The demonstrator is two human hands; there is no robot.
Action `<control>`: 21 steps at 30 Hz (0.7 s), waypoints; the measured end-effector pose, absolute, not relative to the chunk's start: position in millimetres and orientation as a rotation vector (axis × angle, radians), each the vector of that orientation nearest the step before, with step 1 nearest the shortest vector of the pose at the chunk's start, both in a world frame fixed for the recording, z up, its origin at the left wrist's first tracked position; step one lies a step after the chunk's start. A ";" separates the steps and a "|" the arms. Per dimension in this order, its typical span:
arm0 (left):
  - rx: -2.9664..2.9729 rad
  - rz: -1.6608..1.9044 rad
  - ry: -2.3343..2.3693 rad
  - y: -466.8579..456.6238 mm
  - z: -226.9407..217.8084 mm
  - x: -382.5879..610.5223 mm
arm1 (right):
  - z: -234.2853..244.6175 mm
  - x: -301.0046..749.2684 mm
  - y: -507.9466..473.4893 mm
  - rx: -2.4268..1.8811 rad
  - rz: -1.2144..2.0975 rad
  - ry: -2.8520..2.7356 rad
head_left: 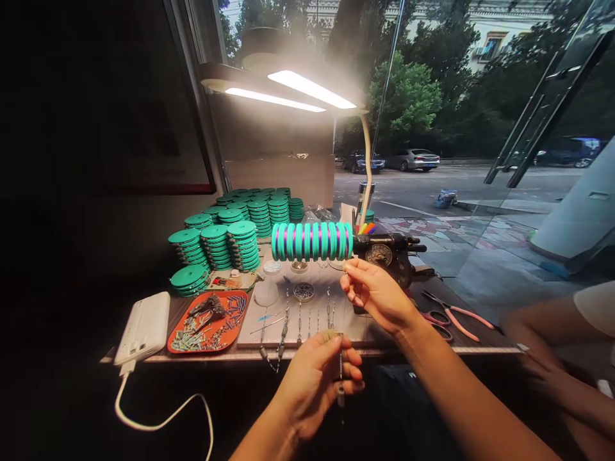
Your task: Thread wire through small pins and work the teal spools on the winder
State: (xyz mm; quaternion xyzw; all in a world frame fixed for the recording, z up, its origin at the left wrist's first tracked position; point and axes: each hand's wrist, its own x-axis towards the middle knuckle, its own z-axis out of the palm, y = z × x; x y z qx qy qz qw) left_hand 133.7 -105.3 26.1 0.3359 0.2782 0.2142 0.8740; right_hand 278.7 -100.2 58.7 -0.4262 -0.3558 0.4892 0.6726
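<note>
My left hand [317,374] is closed in a pinch on a thin line with small metal fittings [341,384] that hangs below the table's front edge. My right hand [377,293] is raised above it, fingers pinched near the top of the same fine line, just under a row of teal spools [312,241] mounted on a black winding machine [387,254]. Whether the right fingers actually grip the line is hard to see. Several rigged lines with weights [298,323] lie on a pale work mat [259,330] between my hands and the spools.
Stacks of teal spools [225,240] fill the back left. An orange tray [209,323] holds small tubes and metal parts. A white power bank [144,326] with cable sits at left. Pink-handled pliers [456,315] lie right. A lit desk lamp [288,89] hangs overhead. Another person's arm [552,326] is at right.
</note>
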 end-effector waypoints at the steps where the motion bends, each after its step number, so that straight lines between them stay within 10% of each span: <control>1: 0.698 0.454 0.582 -105.8 25.9 133.1 | 58.5 279.0 -99.9 -0.955 1.102 -0.803; 21: 0.678 0.470 0.638 -112.7 28.0 129.1 | 55.6 279.6 -96.6 -0.938 1.108 -0.803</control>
